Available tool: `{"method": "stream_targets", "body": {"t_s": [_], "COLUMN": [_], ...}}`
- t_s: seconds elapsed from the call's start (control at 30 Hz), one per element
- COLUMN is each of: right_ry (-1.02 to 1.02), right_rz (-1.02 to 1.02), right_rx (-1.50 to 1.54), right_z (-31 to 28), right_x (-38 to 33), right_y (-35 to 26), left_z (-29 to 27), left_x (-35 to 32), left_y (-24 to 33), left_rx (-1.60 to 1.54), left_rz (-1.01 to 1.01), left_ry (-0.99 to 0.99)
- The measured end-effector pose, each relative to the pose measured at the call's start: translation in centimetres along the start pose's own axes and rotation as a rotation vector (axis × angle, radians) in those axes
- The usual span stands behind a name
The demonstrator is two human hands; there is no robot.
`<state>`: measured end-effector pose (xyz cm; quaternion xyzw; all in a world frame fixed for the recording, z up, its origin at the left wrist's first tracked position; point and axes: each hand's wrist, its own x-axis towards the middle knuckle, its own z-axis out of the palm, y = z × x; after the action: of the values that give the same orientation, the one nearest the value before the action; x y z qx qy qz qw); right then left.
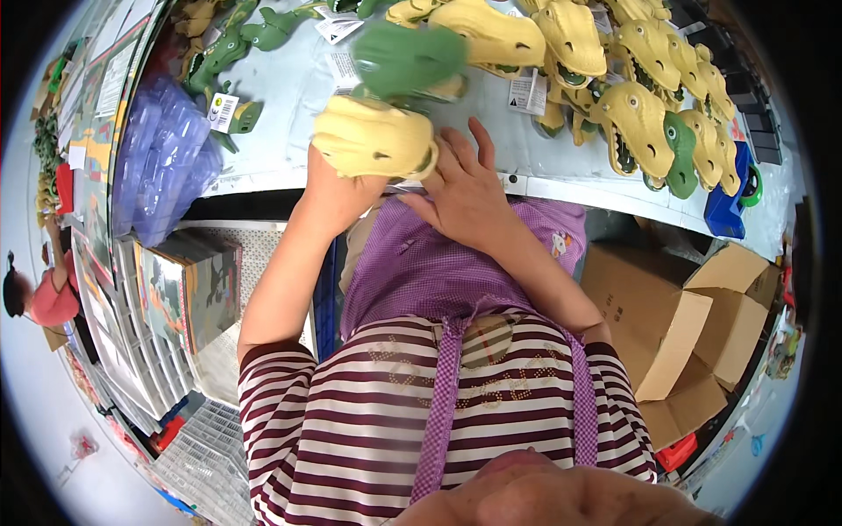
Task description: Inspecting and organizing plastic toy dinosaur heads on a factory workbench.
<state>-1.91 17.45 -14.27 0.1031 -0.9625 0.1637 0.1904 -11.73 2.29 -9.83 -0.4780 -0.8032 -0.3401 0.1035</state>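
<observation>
My left hand [344, 195] grips a yellow toy dinosaur [373, 136] from below, at the table's near edge. The toy's head hides most of those fingers. Just to its right is my right hand [469, 188], palm down with fingers spread. Its fingertips lie beside the toy's snout, and I cannot tell whether they touch it. Beyond the held toy, a green dinosaur head [408, 57] looks blurred. Another yellow dinosaur head [491, 37] lies beside it, and white tags [528, 92] hang among the toys.
Several yellow dinosaurs [633, 123] crowd the table's right side, near a blue holder [728, 197]. Clear plastic trays [162, 158] stack at the left, above printed cards [206, 289]. An open cardboard box [645, 302] stands below right. Another person [54, 289] is far left.
</observation>
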Motion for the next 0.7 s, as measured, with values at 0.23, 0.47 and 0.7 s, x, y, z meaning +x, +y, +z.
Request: {"method": "stream_targets", "body": {"t_s": [0.23, 0.47, 0.7], "right_ry": [0.024, 0.014, 0.009], "right_rz": [-0.037, -0.031, -0.009], "right_rx": [-0.006, 0.003, 0.029], "right_z": [0.6, -0.1, -0.4], "right_x": [-0.2, -0.3, -0.7], "right_y": [0.5, 0.2, 0.8], "left_z": [1.2, -0.3, -3.5], "left_x": [-1.1, 0.0, -0.9], "left_y": [0.0, 0.3, 1.4], "left_rx": [-0.047, -0.039, -0.109], "left_rz": [-0.063, -0.023, -0.105], "left_ry": [-0.022, -0.073, -0.072]}}
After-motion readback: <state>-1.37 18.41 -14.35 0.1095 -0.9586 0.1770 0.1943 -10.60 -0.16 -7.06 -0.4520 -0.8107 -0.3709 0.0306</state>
